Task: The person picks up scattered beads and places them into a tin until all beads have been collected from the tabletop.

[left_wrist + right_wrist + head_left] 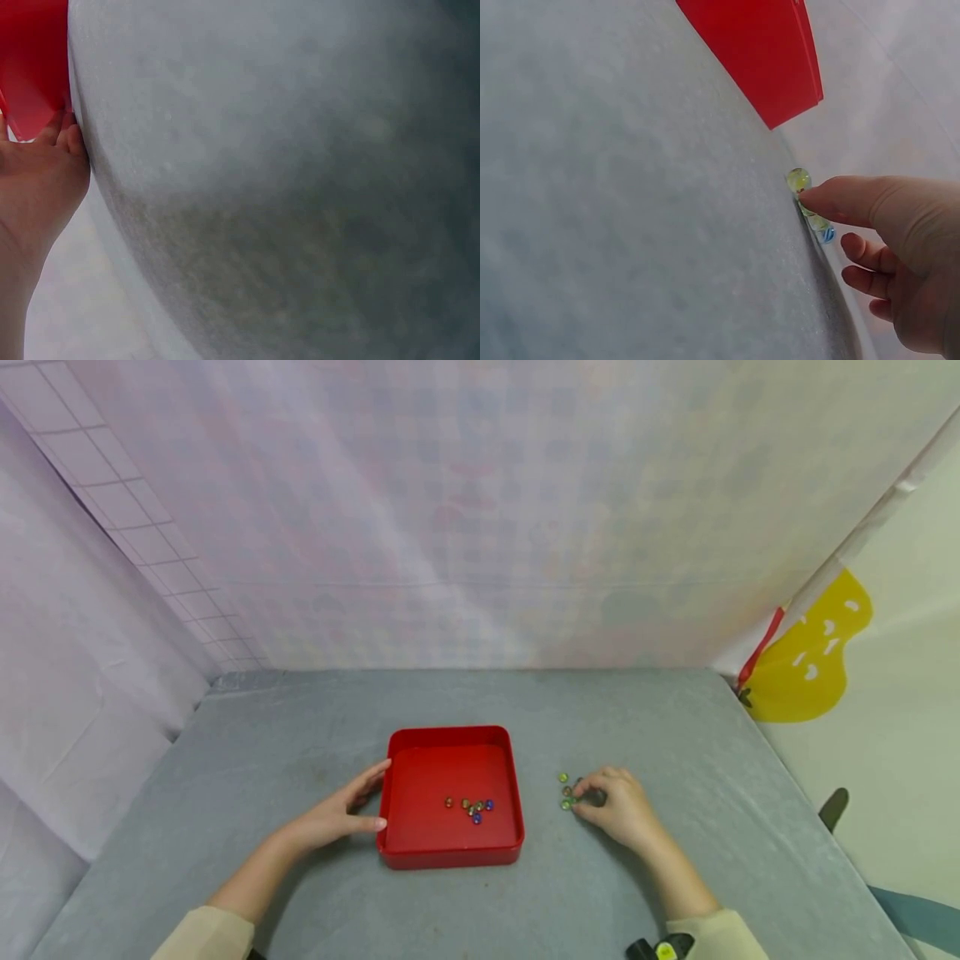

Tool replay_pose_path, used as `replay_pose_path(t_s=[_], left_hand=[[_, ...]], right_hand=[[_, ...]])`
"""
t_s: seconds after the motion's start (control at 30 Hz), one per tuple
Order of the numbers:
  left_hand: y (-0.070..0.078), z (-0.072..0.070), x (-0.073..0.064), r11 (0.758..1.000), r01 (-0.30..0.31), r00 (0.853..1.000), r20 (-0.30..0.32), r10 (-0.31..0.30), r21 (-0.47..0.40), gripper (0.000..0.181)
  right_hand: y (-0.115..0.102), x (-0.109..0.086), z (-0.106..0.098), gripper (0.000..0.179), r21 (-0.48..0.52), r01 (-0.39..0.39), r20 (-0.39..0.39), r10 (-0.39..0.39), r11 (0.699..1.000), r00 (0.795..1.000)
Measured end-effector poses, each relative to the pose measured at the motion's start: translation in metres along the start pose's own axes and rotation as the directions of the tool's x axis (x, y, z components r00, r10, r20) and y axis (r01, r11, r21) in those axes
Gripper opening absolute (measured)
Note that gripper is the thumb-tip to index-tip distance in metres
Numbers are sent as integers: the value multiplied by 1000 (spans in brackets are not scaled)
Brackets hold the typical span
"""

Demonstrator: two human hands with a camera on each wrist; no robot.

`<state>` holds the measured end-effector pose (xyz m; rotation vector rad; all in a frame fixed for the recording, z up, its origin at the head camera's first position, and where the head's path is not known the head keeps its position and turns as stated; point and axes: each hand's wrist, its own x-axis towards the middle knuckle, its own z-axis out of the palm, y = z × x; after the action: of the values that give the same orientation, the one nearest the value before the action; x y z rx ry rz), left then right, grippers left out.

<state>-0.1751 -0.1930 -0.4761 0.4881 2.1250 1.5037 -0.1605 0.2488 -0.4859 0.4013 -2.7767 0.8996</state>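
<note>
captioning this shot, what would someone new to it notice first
The bright red tray catches the eye first, near the middle of the grey tabletop, with small glass marbles inside and the left hand at its left side. Next come the right hand, by more marbles right of the tray, and a yellow shape at far right.
</note>
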Motion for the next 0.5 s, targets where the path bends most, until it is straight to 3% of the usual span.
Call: replay_pose_path(t_s=[0.5], left_hand=[[3,0,-2,1000,6,1000,4,-6,3,84]], right_hand=[[-3,-3,-2,18,-4,18,10,-18,1000,1000]])
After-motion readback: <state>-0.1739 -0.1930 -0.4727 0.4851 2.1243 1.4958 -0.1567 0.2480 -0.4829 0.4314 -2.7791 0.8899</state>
